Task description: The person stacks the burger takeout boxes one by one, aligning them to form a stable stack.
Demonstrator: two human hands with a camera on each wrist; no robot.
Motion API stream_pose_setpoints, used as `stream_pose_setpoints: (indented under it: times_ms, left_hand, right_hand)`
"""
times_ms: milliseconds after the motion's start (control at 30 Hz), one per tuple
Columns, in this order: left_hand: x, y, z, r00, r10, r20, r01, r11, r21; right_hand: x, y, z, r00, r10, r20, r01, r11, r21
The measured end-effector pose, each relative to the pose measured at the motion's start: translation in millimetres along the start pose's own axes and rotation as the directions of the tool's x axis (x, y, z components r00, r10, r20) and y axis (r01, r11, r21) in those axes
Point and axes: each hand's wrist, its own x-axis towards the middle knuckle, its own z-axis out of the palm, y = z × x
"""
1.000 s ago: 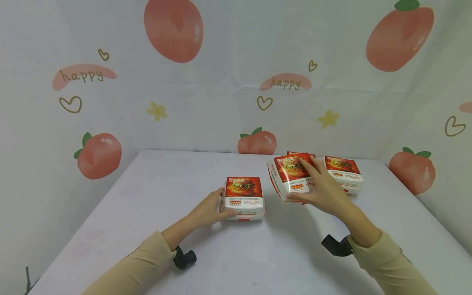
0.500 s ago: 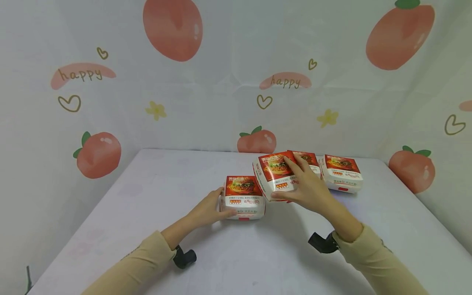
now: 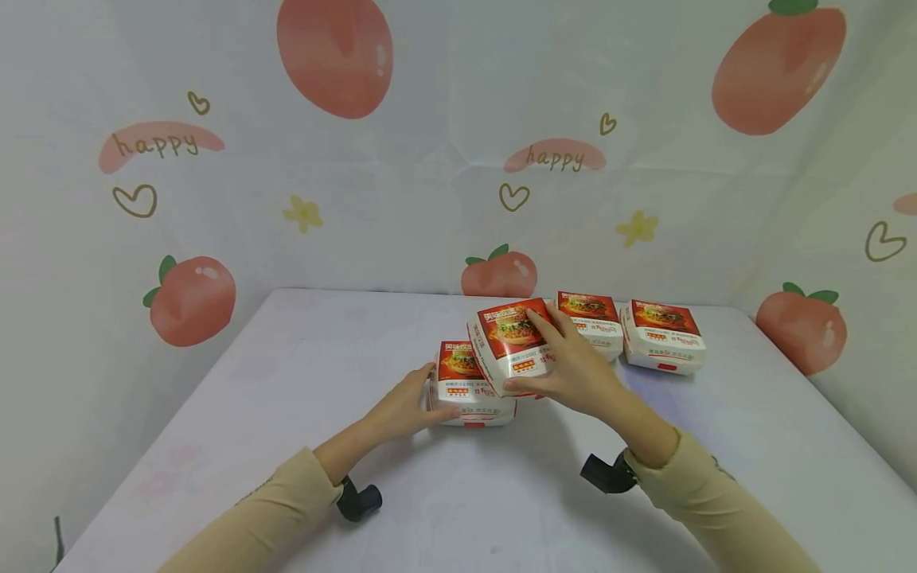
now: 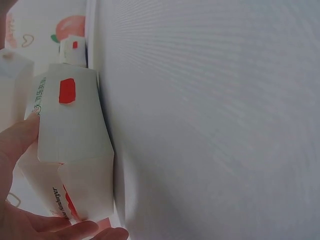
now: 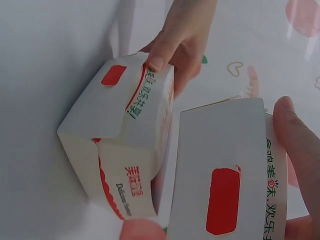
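Note:
A white-and-red burger box sits on the table, and my left hand grips its left side. In the left wrist view, the thumb lies on that box and the fingers reach along its end. My right hand holds a second burger box up in the air, tilted, with the thumb at its front edge and the fingers over its top. In the head view this raised box overlaps the upper right of the lower one. The right wrist view shows a gap between the raised box and the lower box.
Two more burger boxes, one at the back and one to its right, stand side by side on the white table. Behind the table hangs a fruit-printed cloth. Black wrist cameras jut inward from both sleeves.
My right hand has carried its box leftward from near the back boxes to over the lower box's right part, uncovering the middle back box. The left hand has stayed in place.

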Motion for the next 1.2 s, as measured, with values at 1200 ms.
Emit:
stream_pose_setpoints:
  times_ms: [1200]
  left_hand:
    - [1.3, -2.2, 3.0, 0.999, 0.051, -0.014, -0.051, 0.998, -0.042]
  right_hand:
    - [5.4, -8.7, 9.8, 0.993, -0.024, 0.119, 0.019, 0.999, 0.049]
